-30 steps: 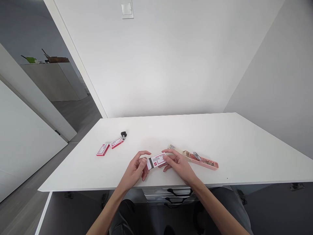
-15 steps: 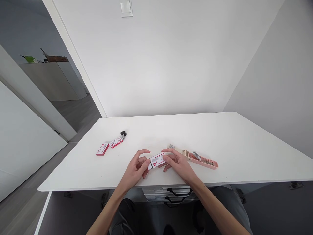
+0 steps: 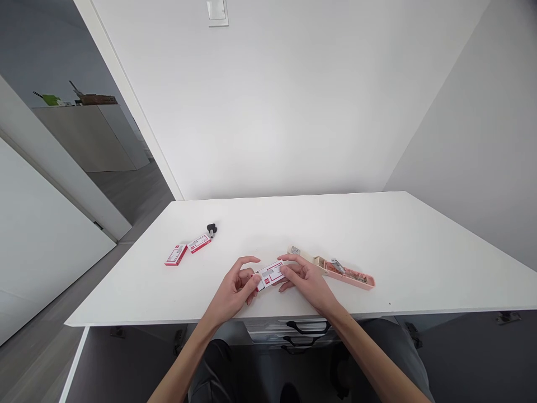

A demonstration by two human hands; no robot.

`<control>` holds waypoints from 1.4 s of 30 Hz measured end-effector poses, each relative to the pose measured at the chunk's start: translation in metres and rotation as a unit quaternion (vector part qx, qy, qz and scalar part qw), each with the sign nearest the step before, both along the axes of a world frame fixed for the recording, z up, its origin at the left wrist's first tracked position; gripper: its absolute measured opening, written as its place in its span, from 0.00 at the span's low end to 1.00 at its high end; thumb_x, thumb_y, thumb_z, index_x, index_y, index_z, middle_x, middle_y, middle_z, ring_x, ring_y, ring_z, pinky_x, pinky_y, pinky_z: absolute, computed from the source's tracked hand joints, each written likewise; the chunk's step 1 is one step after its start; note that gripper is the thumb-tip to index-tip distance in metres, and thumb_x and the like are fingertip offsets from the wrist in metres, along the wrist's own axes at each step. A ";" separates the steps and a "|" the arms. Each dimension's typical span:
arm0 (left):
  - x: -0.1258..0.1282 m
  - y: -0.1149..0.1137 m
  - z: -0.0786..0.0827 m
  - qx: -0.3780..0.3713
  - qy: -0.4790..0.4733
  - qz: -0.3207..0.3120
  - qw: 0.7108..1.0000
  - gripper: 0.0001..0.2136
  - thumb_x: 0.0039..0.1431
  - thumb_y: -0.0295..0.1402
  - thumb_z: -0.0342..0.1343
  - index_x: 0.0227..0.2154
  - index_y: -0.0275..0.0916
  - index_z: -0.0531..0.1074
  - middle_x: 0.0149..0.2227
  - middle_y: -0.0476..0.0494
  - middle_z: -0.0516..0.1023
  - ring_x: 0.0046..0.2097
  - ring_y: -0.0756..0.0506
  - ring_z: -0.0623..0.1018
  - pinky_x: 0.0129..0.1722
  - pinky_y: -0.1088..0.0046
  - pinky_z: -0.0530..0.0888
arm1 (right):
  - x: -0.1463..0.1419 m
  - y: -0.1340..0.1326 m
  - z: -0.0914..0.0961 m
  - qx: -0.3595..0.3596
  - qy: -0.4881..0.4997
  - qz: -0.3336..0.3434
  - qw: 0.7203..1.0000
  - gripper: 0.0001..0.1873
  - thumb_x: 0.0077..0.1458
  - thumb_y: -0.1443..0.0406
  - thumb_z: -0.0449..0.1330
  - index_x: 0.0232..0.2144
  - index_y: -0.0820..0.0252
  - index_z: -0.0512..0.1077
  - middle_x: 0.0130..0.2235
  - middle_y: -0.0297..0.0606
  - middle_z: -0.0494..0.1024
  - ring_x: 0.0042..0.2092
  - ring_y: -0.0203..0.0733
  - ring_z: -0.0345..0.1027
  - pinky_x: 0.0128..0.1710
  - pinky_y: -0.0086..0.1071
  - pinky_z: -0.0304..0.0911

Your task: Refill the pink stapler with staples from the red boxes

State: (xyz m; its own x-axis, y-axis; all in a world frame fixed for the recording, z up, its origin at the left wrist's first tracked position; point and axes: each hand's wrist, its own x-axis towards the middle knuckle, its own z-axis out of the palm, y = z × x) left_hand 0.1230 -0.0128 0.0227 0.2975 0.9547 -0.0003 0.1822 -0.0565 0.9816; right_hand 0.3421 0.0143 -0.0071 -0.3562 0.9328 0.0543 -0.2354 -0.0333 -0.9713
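A small red and white box [image 3: 271, 275] is held between both hands just above the white table [image 3: 377, 240], near its front edge. My left hand [image 3: 236, 290] pinches the box's left end, where a dark inner tray barely shows. My right hand [image 3: 305, 278] grips the right end with its fingers closed round it. Just to the right of my right hand lies a pink stapler [image 3: 346, 274], swung open flat on the table.
Two more red and white boxes [image 3: 185, 250] lie at the table's left, with a small black object [image 3: 212, 229] beside them. A tiny label [image 3: 295, 251] sits behind my right hand. Drawer handles [image 3: 302, 327] show under the table's front edge. A doorway opens at left.
The dark inner tray that stuck out at the box's left end has slid back in. My left hand has closed in toward the box. The right hand has stayed put.
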 end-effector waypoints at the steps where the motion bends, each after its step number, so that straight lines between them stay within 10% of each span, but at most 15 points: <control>1: 0.000 0.000 0.000 -0.001 0.000 -0.004 1.000 0.21 0.67 0.49 0.54 0.56 0.44 0.61 0.26 0.56 0.69 0.24 0.52 0.67 0.28 0.76 0.65 | 0.000 0.000 0.000 0.001 0.000 0.002 1.000 0.24 0.58 0.48 0.64 0.49 0.56 0.72 0.40 0.40 0.85 0.40 0.45 0.80 0.39 0.41 0.80; 23: -0.004 0.004 -0.002 0.018 0.003 -0.007 1.000 0.20 0.69 0.49 0.49 0.53 0.40 0.67 0.26 0.53 0.73 0.23 0.52 0.68 0.28 0.74 0.66 | 0.001 -0.005 0.007 0.018 -0.036 0.082 0.996 0.24 0.59 0.49 0.65 0.49 0.57 0.67 0.40 0.43 0.84 0.34 0.46 0.81 0.29 0.33 0.67; 33: 0.003 0.002 0.000 0.064 0.093 0.064 0.992 0.20 0.61 0.45 0.61 0.53 0.43 0.71 0.44 0.43 0.81 0.42 0.43 0.79 0.40 0.68 0.74 | -0.003 -0.004 0.002 0.009 -0.023 0.032 0.999 0.29 0.59 0.49 0.64 0.54 0.55 0.63 0.37 0.38 0.82 0.31 0.42 0.78 0.29 0.34 0.67; 38: -0.035 0.012 -0.001 0.127 0.212 0.184 0.951 0.21 0.62 0.47 0.58 0.53 0.43 0.70 0.48 0.42 0.80 0.43 0.42 0.78 0.44 0.64 0.74 | -0.006 -0.006 0.000 0.012 -0.024 0.007 1.000 0.27 0.61 0.49 0.62 0.54 0.56 0.62 0.37 0.38 0.82 0.30 0.41 0.76 0.29 0.34 0.68; 42: -0.088 0.019 -0.006 0.205 0.351 0.298 0.864 0.22 0.60 0.50 0.56 0.50 0.39 0.74 0.52 0.36 0.75 0.55 0.34 0.72 0.57 0.54 0.68 | -0.008 -0.007 -0.002 0.028 -0.041 0.015 0.999 0.24 0.61 0.48 0.61 0.51 0.56 0.64 0.35 0.37 0.81 0.30 0.41 0.76 0.29 0.35 0.68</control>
State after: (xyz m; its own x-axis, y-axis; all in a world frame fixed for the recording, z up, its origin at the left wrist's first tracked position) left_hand 0.0350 0.0063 0.0163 -0.1833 0.9007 0.3938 0.8407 -0.0641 0.5378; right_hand 0.3345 0.0072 -0.0086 -0.3885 0.9183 0.0763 -0.1546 0.0167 -0.9878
